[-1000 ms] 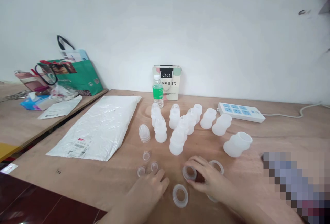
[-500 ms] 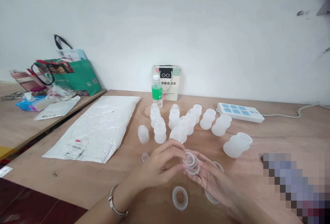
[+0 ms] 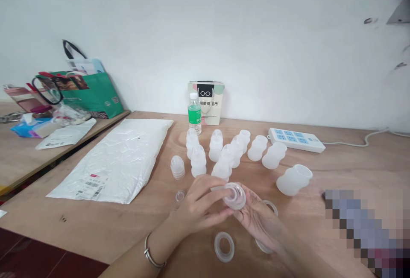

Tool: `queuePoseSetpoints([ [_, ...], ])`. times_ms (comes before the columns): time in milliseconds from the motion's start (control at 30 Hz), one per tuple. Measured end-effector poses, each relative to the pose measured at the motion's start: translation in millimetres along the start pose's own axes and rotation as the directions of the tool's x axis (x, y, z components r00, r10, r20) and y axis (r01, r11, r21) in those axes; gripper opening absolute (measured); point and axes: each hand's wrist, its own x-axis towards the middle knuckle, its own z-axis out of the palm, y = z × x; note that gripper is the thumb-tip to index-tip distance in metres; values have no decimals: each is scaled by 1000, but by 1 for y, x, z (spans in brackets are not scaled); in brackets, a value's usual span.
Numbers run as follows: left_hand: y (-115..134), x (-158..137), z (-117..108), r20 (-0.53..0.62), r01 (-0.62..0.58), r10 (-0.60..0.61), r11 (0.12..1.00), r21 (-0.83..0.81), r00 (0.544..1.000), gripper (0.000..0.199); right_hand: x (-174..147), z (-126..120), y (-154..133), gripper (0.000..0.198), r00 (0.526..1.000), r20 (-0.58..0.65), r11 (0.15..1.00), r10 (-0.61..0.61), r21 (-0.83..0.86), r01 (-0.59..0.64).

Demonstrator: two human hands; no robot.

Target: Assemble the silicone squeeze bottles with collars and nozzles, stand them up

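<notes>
Both hands meet around a clear, round, ringed bottle part [image 3: 235, 196], possibly a soft nipple in a collar. My right hand [image 3: 258, 214] grips its right side between thumb and fingers. From the left, my left hand [image 3: 203, 201] pinches it, with the index finger at its central opening. Below lies a flat translucent ring [image 3: 224, 247]. Another ring [image 3: 270, 208] is partly hidden behind my right hand. Left of the hands are a small clear ring-like piece [image 3: 180, 195] and a clear domed cap [image 3: 177, 167]. Several frosted wavy bottles [image 3: 198, 165] stand beyond, some with clear domed tops.
A white mailing bag [image 3: 118, 158] covers the table's left part. At the back are a green-labelled water bottle [image 3: 194, 115], a paper bag [image 3: 211, 103] and a power strip [image 3: 296, 140]. An open-topped frosted bottle [image 3: 294, 179] leans at right, near a pixelated area.
The ringed part has tilted in my hands, its face turning upward. My left index finger has moved into or against its middle. The view has shifted slightly; the bottles look unmoved.
</notes>
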Motion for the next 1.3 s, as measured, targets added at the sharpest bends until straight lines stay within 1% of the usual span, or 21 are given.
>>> queuePoseSetpoints([
  [67,0,0,0,-42,-10,11,1000,28,999,37,4,6,-1,28,1000,18,999,-13,-40,14],
  [200,2,-4,1,-76,22,-19,999,34,997,31,10,10,4,31,999,-9,996,-41,-78,40],
  [333,5,-3,-2,-99,43,-41,999,23,994,32,10,12,6,23,998,-38,995,-47,-88,44],
  [433,8,7,-6,-102,51,-47,998,28,994,29,11,18,-3,21,994,-37,977,-100,-194,91],
  [500,10,15,-9,-112,23,-18,999,42,994,28,13,22,-12,25,990,-30,950,-135,-287,120],
  [567,11,23,-11,-127,-17,24,998,61,992,37,16,25,-21,28,990,-16,927,-143,-352,129],
  [633,11,30,-13,-94,3,4,997,78,996,53,19,26,-26,29,989,-6,916,-148,-377,135],
  [667,10,34,-14,-50,24,-20,996,84,999,58,20,26,-27,30,988,-6,914,-157,-380,143],
  [700,9,37,-15,18,53,-55,995,87,998,60,21,25,-27,31,986,-6,910,-168,-385,153],
  [767,5,43,-16,136,65,-75,995,75,988,52,22,20,-24,31,982,-6,902,-190,-396,172],
  [800,3,45,-16,169,52,-63,996,67,984,46,22,17,-23,31,980,-6,897,-201,-404,181],
  [833,1,46,-15,175,40,-50,997,61,983,40,22,14,-21,31,977,-9,892,-211,-412,189],
  [867,0,46,-15,160,29,-38,998,60,986,37,22,11,-19,31,975,-14,886,-224,-420,197],
  [967,-2,43,-14,84,4,-13,994,107,996,37,22,5,-16,31,964,-34,866,-263,-448,220],
  [1033,1,38,-15,64,7,-16,991,133,998,36,22,4,-14,29,960,-39,852,-279,-472,228],
  [1100,4,35,-16,49,62,-69,988,140,996,33,21,7,-14,28,957,-37,837,-287,-495,232],
  [1200,11,33,-19,19,182,-186,975,130,982,31,18,12,-15,27,955,-30,819,-294,-524,236],
  [1233,13,34,-20,14,199,-202,972,124,979,31,18,14,-15,27,955,-28,812,-297,-533,237],
  [1300,17,35,-22,8,194,-196,975,106,981,31,16,16,-16,28,953,-25,799,-303,-551,239],
])
